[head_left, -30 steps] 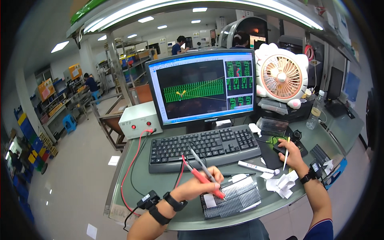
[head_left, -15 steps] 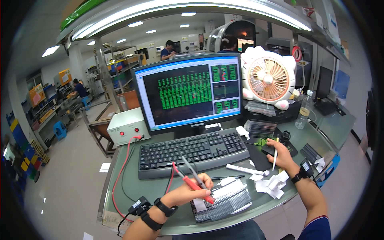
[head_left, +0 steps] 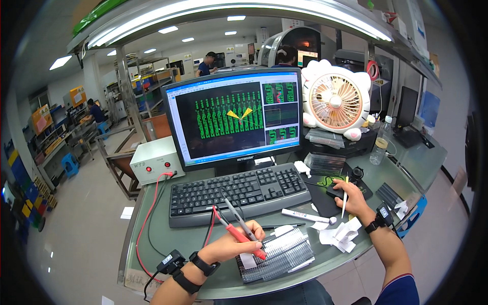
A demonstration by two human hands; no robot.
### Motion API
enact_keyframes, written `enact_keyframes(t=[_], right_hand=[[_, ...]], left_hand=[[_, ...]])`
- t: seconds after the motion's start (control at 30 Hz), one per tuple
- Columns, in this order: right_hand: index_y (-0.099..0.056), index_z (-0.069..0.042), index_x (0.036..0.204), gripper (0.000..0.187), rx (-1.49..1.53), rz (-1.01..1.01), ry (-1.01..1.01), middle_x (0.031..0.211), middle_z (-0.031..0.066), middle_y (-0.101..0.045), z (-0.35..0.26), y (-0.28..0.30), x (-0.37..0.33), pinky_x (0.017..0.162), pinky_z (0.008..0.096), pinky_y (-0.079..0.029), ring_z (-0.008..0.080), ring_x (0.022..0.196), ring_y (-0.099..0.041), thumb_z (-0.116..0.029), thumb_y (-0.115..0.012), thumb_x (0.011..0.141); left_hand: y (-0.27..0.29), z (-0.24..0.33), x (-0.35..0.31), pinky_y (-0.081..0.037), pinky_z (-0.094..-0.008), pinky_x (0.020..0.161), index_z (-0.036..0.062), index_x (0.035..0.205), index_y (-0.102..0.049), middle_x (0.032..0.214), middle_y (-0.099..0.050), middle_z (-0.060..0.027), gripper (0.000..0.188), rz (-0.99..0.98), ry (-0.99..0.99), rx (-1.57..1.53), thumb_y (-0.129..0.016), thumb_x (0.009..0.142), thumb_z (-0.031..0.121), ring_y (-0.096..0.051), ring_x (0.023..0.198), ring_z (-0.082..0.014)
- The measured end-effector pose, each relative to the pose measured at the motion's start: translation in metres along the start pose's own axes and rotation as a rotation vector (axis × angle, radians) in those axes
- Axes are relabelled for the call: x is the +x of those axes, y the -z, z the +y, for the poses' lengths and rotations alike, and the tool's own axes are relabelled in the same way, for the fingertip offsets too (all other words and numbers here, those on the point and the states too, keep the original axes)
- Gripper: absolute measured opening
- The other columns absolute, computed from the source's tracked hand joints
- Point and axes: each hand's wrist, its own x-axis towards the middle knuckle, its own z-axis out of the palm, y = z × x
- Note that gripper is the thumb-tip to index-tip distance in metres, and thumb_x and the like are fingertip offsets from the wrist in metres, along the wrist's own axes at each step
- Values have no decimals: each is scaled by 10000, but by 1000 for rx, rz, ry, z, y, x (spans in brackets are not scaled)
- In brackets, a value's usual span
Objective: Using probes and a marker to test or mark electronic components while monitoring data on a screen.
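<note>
My left hand [head_left: 235, 242] is closed around a red test probe [head_left: 238, 234] and a grey probe-like stick [head_left: 235, 213], side by side and slanting up toward the keyboard. Beneath it lies a stack of silvery ribbed strips and sheets [head_left: 284, 254] on the table. My right hand [head_left: 354, 199] rests over a dark computer mouse [head_left: 334, 191] on a black mouse pad [head_left: 321, 202]. A thin white pen-like stick [head_left: 345, 201] is held between its fingers. The monitor [head_left: 218, 117] shows green board patterns with a yellow marker.
A black keyboard [head_left: 239, 198] sits before the monitor. Left of it stands a white box [head_left: 155, 161] with a red lead [head_left: 145, 218]. White paper scraps [head_left: 340, 236], a white marker-like pen [head_left: 305, 215], a cat-shaped fan [head_left: 336, 99] and a bottle [head_left: 380, 145] are on the right.
A yellow marker has appeared over the green pattern on the monitor. The view has shifted slightly; both hands keep their holds with little movement.
</note>
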Motion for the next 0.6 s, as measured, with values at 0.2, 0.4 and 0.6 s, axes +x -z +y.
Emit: enact_keyframes(t=[0.2,0.4,0.6], right_hand=[[-599,-92,1019,348,-17,1,11,1249,59,-578,-1,2,-1,890,391,-426,279,1038,-564,-166,-677,689],[-601,-93,1018,347,-13,-6,14,1250,56,-579,0,0,1,884,388,-424,276,1039,-563,-170,-678,689],[-602,-95,1022,348,-8,-5,8,1247,56,-581,-1,1,0,879,388,-424,272,1033,-565,-162,-676,689]], left_hand=[[-1,-1,0,-387,-241,780,87,915,-471,912,-473,7,196,3,5,-8,-639,843,157,-459,858,-71],[1,-1,2,-419,-263,794,96,889,-468,912,-488,-10,198,12,15,-22,-654,822,106,-466,873,-85],[1,-2,1,-421,-261,786,90,884,-466,908,-489,-11,191,5,-14,10,-648,827,99,-462,862,-86]])
